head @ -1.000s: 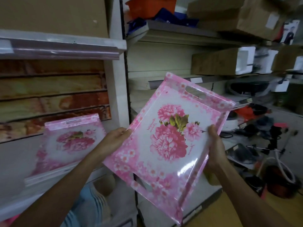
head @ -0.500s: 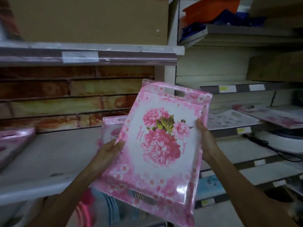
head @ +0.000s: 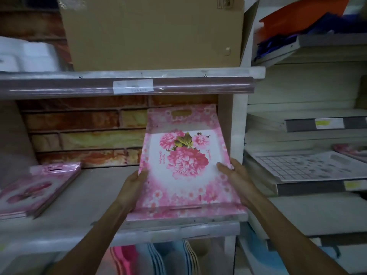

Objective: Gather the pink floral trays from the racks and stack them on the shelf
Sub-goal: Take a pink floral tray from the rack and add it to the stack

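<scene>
A glossy pink rectangular plastic tray (head: 184,167) printed with large peonies lies on the pale shelf (head: 83,193), slotted handles at twelve and six o'clock. Similar pink trays (head: 37,187) sit stacked at nine o'clock.

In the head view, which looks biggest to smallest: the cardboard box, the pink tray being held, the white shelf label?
1. cardboard box
2. pink floral tray, though nearness to the camera enlarges it
3. white shelf label
</scene>
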Tool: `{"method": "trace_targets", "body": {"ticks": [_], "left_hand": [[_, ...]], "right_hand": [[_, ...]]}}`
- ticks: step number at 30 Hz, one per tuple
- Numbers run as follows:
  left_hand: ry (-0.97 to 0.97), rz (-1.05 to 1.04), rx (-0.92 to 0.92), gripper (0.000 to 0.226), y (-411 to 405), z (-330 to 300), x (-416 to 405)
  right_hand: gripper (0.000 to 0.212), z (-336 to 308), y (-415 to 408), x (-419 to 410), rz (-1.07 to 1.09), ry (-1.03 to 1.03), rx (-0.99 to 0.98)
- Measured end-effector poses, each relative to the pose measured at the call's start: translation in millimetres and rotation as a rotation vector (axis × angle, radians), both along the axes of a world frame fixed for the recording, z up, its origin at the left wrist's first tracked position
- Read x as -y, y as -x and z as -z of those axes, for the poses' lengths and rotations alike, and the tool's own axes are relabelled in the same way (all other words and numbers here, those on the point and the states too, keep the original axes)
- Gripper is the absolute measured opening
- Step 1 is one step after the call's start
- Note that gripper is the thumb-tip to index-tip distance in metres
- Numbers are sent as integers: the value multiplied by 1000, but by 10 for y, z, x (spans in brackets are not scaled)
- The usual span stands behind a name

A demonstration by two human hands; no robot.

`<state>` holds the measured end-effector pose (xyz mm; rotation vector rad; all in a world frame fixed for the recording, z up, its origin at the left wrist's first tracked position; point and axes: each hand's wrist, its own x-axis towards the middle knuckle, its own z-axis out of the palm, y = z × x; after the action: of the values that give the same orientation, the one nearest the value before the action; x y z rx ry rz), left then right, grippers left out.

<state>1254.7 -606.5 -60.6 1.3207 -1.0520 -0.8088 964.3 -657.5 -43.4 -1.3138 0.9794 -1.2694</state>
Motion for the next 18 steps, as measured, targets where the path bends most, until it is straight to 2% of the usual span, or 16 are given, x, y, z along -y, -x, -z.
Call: {"method": "trace_targets", "body": {"ticks": [3, 7, 10, 18], "left_hand": [[4, -41, -26, 24, -43, -2, 118], [-4, -31, 30, 17, -146, 88, 257], [-52, 0, 60, 42, -243, 173, 319], [-97, -66, 191, 35, -295, 420, 470]], "right_hand": [[28, 86, -39, 71, -38, -5, -140], [41, 201, -108, 216, 21, -5, -214], [42, 289, -170, 270, 41, -19, -250], [35, 621, -317, 408, 98, -54, -381]]}}
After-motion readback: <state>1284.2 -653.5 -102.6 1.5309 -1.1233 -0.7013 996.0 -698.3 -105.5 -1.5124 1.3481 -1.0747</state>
